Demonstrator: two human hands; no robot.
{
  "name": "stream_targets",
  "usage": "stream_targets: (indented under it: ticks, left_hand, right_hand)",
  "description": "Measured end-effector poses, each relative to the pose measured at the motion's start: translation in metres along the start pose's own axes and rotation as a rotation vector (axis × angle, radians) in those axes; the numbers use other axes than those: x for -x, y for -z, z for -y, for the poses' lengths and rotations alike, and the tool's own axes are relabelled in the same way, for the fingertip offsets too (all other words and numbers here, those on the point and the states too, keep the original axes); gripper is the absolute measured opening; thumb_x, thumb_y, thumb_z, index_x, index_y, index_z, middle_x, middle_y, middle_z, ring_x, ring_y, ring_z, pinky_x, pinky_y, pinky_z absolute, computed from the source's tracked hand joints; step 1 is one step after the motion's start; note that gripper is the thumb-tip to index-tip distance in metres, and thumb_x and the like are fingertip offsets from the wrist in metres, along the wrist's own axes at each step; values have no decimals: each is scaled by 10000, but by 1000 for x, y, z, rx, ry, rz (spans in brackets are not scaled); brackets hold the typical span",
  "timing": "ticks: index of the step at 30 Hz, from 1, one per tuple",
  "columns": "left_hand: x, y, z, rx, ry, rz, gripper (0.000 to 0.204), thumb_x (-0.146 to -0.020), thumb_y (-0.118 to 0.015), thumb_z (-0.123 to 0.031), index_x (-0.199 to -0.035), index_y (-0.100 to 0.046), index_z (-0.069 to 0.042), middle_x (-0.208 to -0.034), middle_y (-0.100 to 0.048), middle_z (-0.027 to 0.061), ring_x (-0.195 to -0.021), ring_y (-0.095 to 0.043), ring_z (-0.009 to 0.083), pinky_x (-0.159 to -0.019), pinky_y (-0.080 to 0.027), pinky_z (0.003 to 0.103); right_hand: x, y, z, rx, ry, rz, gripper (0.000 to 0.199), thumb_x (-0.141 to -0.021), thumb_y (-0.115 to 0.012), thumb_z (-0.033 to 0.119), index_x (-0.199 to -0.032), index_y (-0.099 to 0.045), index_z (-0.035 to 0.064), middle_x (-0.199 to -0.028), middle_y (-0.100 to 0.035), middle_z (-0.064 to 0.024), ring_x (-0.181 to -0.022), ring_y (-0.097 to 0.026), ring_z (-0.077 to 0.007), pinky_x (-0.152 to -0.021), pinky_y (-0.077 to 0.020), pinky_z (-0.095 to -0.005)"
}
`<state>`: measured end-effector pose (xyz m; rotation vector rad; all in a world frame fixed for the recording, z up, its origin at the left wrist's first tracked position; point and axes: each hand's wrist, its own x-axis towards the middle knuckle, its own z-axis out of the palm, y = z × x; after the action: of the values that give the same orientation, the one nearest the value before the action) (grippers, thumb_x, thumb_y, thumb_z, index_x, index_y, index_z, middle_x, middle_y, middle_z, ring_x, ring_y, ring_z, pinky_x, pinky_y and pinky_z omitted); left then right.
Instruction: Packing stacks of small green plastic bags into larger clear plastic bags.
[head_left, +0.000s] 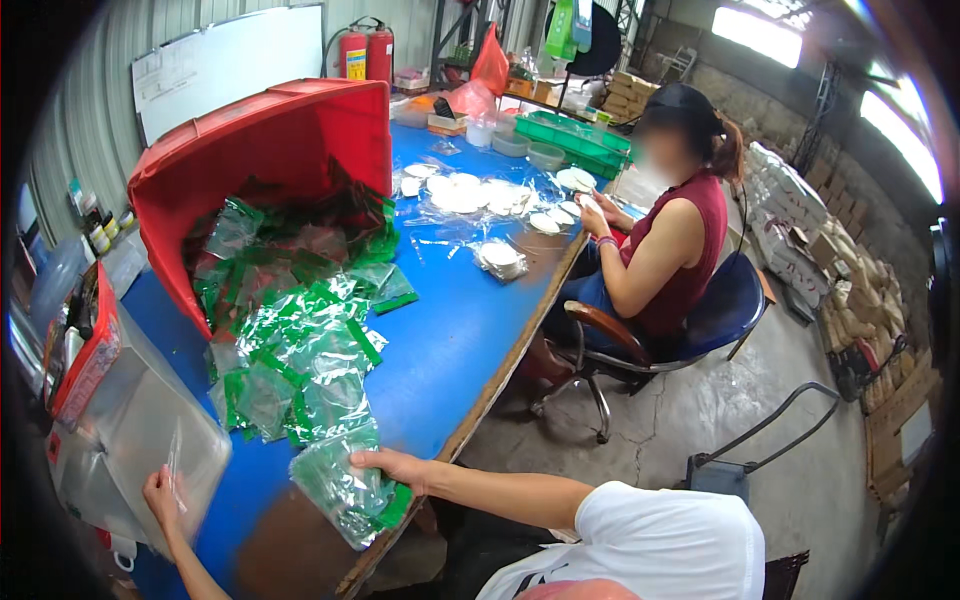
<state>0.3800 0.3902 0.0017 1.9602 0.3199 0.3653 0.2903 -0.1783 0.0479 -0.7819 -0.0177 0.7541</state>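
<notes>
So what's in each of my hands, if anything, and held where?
Right hand: green packets, near their upper right edge. Left hand: seemingly a clear strip, by its lower part.

No wording is clear enough for you to read. Beyond the left edge of your table (440, 335), a whiteboard (230, 65) carries faint writing; nearer the far left corner, an extinguisher (354, 55) wears a yellow-and-blue label. Well off the right edge, sacks (785, 215) bear blurred markings. Your bags (330, 405) show small, pale marks.
</notes>
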Motion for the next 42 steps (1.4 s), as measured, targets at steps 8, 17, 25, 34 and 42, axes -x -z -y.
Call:
stream_targets:
  ticks: [8, 17, 25, 34, 42]
  left_hand:
    - [34, -9, -70, -332, -91, -200, 378, -923, -659, -383, -932, -726, -11, -706, -659, 85, -719, -623, 176, -694, -497, 351]
    - [161, -46, -240, -732, -303, -255, 389, -928, -671, -333, -779, -661, 27, -672, -647, 184, -618, -623, 342, -611, -477, 425]
    - [236, -122, -225, -565, -197, -80, 400, -939, -662, -330, -760, -617, 24, -611, -604, 152, -560, -586, 272, -561, -443, 411]
    - [304, -182, -300, -217, -353, -37, 316, -954, -676, -213, -766, -569, 18, -590, -551, 66, -545, -471, 102, -513, -407, 303]
    - [340, -194, -320, -271, -528, 46, 244, -948, -687, -143, -793, -566, 3, -597, -537, 32, -545, -456, 79, -499, -388, 268]
  right_hand:
    - [25, 10, -4, -68, -69, -216, 570, -930, -662, 430, -1331, -534, 46, -1228, -610, -125, -1123, -602, -268, -940, -535, -469]
    - [16, 7, 4, -42, 53, -58, 678, -840, -741, 471, -1309, -537, 24, -1179, -641, -116, -1038, -647, -244, -915, -549, -411]
    - [68, -74, 21, 473, 524, -162, 364, -859, -758, 213, -1142, -661, 5, -985, -707, -79, -879, -678, -168, -790, -552, -331]
    - [18, -64, 37, 21, -104, -108, 437, -865, -734, 247, -1160, -617, -53, -982, -700, -131, -801, -714, -214, -711, -614, -379]
    - [15, -83, 30, 766, 148, 101, 415, -865, -717, 372, -1101, -710, 31, -1033, -678, -71, -905, -613, -130, -689, -521, -311]
